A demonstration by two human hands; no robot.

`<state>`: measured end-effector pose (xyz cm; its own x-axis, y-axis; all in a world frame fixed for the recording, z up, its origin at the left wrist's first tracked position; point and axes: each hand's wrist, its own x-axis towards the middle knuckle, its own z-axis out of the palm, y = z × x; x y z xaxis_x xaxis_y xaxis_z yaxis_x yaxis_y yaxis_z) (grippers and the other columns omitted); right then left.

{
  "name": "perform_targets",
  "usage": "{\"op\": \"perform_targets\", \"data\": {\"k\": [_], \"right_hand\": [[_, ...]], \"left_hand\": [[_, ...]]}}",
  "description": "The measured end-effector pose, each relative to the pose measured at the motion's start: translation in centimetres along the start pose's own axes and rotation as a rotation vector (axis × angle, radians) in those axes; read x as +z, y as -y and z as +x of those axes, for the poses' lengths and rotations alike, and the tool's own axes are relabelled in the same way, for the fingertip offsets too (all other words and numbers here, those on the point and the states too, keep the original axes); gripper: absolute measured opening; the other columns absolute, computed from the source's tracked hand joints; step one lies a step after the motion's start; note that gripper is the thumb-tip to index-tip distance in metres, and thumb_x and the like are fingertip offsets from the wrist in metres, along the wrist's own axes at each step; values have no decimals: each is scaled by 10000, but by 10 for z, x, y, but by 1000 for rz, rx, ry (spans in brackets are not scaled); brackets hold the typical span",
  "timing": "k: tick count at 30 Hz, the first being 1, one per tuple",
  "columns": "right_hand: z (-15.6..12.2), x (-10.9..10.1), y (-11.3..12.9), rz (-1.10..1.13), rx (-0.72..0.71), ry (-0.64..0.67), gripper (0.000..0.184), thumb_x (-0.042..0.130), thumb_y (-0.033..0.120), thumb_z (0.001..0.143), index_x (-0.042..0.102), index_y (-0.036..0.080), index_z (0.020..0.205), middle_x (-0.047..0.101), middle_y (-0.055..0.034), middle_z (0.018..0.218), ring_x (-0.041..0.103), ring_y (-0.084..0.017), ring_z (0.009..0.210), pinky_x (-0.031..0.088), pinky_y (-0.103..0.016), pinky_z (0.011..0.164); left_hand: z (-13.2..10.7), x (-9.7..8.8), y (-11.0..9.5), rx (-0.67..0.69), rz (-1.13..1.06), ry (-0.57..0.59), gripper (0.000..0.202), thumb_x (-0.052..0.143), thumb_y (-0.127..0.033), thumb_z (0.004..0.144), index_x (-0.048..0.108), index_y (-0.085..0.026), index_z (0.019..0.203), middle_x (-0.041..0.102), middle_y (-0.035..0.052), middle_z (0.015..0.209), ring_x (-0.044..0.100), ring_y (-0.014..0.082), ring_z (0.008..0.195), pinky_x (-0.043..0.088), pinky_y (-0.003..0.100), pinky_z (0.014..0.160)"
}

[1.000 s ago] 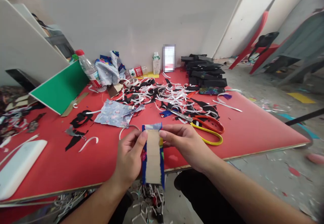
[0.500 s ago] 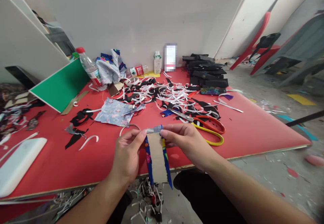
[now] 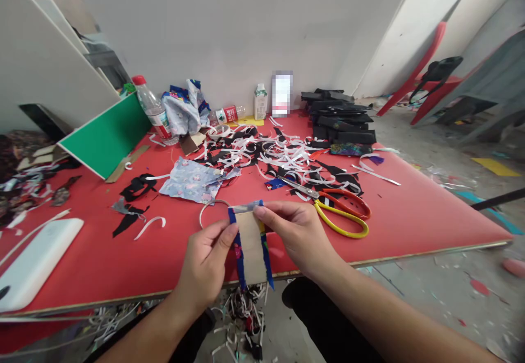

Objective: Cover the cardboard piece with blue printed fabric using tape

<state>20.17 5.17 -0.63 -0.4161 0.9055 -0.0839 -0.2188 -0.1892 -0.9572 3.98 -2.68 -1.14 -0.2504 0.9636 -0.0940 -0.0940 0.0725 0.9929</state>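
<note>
Tan strip (image 3: 250, 248) with blue cloth edges is what I have up in front of me, at the middle of the near edge of the desk (image 3: 414, 210). Its big flat middle is plain tan. Bright blue cloth (image 3: 267, 262) is folded along both long sides, with a bit of pink on the left and yellow on the right. Pale cloth (image 3: 247, 208) goes across the top end. I have the left hand (image 3: 208, 262) pinching the left side and the right hand (image 3: 301, 236) pinching the top right corner. By the desk's far edge, the standing bottle (image 3: 153, 111) has a red and white label, the lying bottle (image 3: 228, 114) a red one with white marks, and the little carton (image 3: 260, 102) is green and white. The writing is too small for me to read.
</note>
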Motion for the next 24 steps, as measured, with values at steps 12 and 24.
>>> {"op": "perform_targets", "data": {"k": [12, 24], "right_hand": [[22, 17, -26, -1145, -445, 343, 86, 732, 232, 961, 816, 236, 982, 686, -109, 1197, 695, -222, 930, 561, -391, 842], [0, 6, -15, -752, -732, 212, 268, 667, 234, 1000, 742, 341, 1234, 607, -89, 1479, 703, -259, 1135, 612, -460, 975]], "left_hand": [[27, -64, -23, 84, -170, -581, 298, 835, -467, 821, 763, -181, 863, 719, -6, 657, 675, 164, 608, 527, 226, 558], [9, -35, -16, -104, -442, -174, 388, 957, -452, 696, 776, -142, 845, 784, 67, 750, 731, 194, 633, 598, 269, 583]]}}
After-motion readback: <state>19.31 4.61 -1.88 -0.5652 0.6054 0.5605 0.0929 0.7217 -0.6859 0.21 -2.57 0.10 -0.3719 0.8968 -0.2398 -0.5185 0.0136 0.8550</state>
